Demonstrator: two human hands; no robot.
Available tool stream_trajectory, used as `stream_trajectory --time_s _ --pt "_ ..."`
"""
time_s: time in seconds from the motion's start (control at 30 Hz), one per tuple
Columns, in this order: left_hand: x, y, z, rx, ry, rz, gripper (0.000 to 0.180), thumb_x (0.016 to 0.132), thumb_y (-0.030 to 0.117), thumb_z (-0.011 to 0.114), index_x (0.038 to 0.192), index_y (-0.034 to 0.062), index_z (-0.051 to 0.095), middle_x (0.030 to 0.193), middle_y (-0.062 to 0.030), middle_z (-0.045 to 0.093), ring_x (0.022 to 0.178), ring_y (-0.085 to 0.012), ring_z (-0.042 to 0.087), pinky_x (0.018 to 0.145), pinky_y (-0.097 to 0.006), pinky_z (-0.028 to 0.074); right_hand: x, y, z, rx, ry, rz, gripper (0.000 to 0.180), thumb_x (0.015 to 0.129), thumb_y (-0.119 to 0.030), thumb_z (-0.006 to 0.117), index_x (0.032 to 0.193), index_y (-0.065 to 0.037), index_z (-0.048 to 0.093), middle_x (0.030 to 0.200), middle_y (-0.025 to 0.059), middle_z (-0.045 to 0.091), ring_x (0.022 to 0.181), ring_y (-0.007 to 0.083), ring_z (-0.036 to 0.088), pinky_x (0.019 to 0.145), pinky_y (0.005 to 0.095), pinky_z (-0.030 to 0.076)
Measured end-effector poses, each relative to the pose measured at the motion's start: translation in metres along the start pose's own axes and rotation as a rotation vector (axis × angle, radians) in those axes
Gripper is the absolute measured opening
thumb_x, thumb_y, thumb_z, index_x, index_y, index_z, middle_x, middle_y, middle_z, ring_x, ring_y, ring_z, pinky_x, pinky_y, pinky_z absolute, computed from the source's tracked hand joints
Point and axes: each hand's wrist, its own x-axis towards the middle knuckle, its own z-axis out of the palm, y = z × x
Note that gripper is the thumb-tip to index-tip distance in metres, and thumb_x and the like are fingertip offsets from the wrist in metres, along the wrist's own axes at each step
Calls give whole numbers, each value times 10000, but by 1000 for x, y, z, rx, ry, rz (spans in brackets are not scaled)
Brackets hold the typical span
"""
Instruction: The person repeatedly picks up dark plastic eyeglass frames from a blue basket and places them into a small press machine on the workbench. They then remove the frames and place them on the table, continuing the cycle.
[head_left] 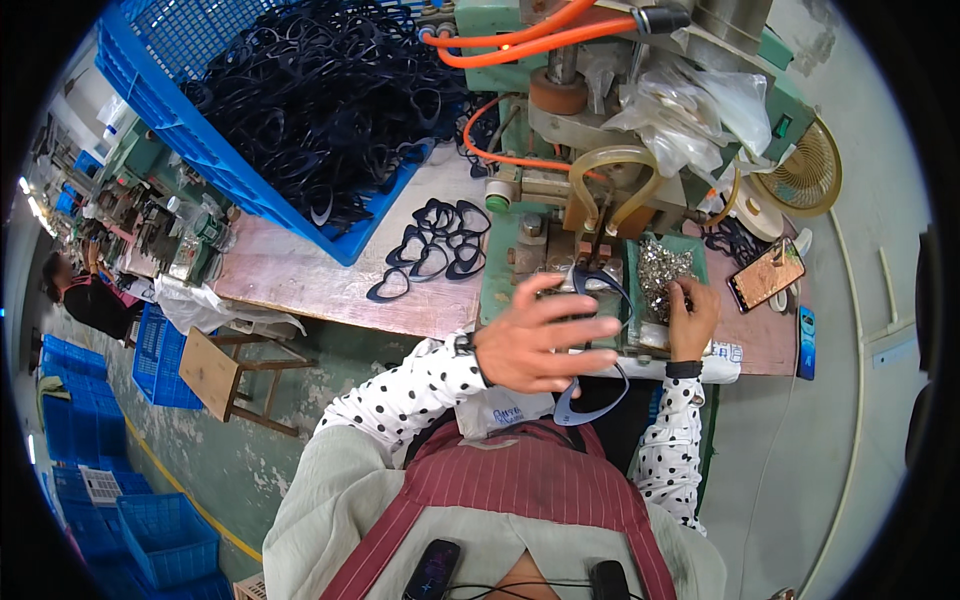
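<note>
My left hand (545, 335) is over the front of a bench press, its fingers stretched out across a dark blue eyeglass frame (597, 412). One rim of the frame lies under the press tooling, and the other sticks out past the bench edge, near my thumb. My fingers hide its middle, where the hand seems to hold it. To the right, my right hand (693, 318) reaches into a green tray (692, 246) heaped with small shiny metal parts (660, 275). Its fingertips are pinched together at the pile; whatever is between them is too small to see.
Several loose frames (430, 255) lie on the pinkish bench (290, 265), before a blue crate (190, 140) piled with more. Orange hoses (530, 40) cross the press (585, 120). A phone (767, 273) and a fan (805, 170) are at right, a wooden stool (215, 370) at left.
</note>
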Motion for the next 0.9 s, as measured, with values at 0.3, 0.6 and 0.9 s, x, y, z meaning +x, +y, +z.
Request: stream_trajectory --time_s 0.3,0.6,0.9 --pt "-130 -118 -31 -824 647 -1877 451 1010 421 412 1212 17 412 809 -168 682 457 -124 505 375 -240 388 0 7 4 27 -3 105 83 815 -148 678 884 -102 684 810 61 638 855 260 567 808 392 408" --pt "-98 -87 -44 -1046 773 -1587 428 985 515 420 933 95 484 885 -183 662 640 -210 670 577 -299 573 0 7 4 33 54 73 94 825 -125 660 917 -115 674 798 58 648 821 276 578 798 393 415" --pt "-36 -35 -47 -303 438 -1155 709 955 -19 431 1503 147 14 1010 -136 673 548 -79 502 505 -188 420 18 -64 -4 378 -20 178 135 765 -49 706 896 -76 720 831 74 681 821 227 607 758 319 473"
